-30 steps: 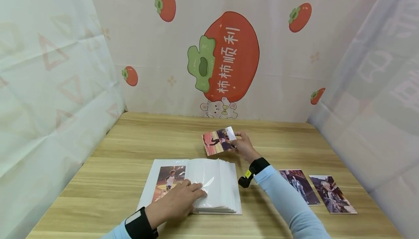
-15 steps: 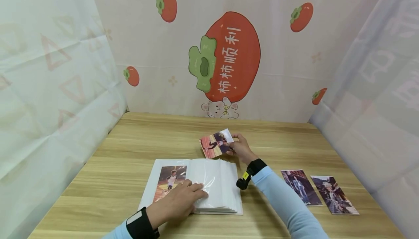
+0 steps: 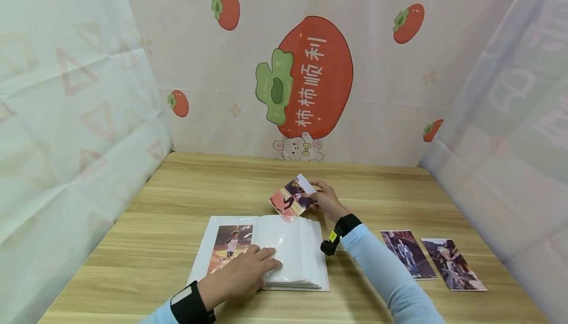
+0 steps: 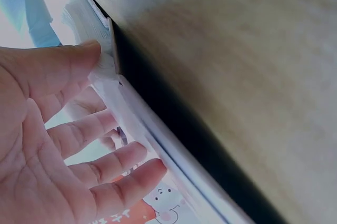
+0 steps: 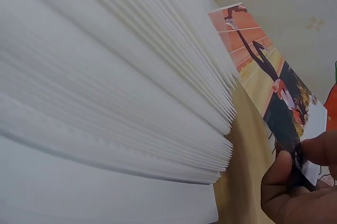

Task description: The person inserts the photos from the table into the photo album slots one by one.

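A photo album (image 3: 290, 245) with clear sleeves lies spread on the table, a stack of pages on its right side. On the left page a photo of a child (image 3: 232, 241) shows under the plastic. My left hand (image 3: 241, 272) rests across the album's fold, fingers extended; in the left wrist view its thumb (image 4: 79, 58) touches the page edges. Beyond the album's top edge, my right hand (image 3: 329, 202) pinches a loose photo (image 3: 289, 200) by its white end, between thumb and fingers. The photo tilts, its lower corner at the top edge of the right page, as the right wrist view (image 5: 263, 76) also shows.
Two more photos, a dark one with a standing figure (image 3: 406, 255) and another beside it (image 3: 452, 265), lie face up at the right of the wooden table (image 3: 146, 225). Printed cloth walls (image 3: 377, 92) enclose the back and sides.
The right hand has brought the photo slightly left and towards the album, turning it so its lower corner now meets the top of the right page. The left hand stays put.
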Motion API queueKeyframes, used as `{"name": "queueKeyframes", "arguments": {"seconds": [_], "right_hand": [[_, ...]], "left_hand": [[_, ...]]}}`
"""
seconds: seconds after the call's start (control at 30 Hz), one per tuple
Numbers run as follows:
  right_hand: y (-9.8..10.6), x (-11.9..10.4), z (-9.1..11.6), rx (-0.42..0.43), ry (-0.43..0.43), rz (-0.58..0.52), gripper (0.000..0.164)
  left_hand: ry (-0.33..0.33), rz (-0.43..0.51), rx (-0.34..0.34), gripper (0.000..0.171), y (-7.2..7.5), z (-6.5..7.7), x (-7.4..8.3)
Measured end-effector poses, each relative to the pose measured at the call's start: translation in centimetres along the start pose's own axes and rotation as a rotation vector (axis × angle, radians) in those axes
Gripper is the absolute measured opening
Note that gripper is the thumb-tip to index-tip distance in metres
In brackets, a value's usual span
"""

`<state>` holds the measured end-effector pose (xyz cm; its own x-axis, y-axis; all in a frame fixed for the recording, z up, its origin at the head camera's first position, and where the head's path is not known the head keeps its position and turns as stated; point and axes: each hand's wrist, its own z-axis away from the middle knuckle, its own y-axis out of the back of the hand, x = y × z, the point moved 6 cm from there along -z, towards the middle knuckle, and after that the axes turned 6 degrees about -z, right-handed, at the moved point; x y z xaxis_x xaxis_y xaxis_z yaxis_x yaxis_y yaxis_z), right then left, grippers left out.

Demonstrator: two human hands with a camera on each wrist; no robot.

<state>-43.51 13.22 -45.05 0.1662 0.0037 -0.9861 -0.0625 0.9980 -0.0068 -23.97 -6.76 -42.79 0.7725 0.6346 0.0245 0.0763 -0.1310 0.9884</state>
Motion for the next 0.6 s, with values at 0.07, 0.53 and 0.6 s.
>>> {"name": "queueKeyframes", "arguments": {"seconds": [0.07,0.53,0.6], "right_hand": [[0.0,-0.13,-0.13,-0.01,0.009,0.011,0.045],[-0.46,-0.78,0.02,-0.037,0.076,0.117,0.05],[-0.52,-0.94,0.0,-0.038,0.102,0.137,0.049]], "left_hand": [[0.009,0.008,-0.013,0.042,-0.02,-0.02,0.05],[0.027,0.037,-0.038,0.044,-0.09,0.04,0.09],[0.024,0.036,-0.034,0.044,-0.11,0.03,0.08]]}}
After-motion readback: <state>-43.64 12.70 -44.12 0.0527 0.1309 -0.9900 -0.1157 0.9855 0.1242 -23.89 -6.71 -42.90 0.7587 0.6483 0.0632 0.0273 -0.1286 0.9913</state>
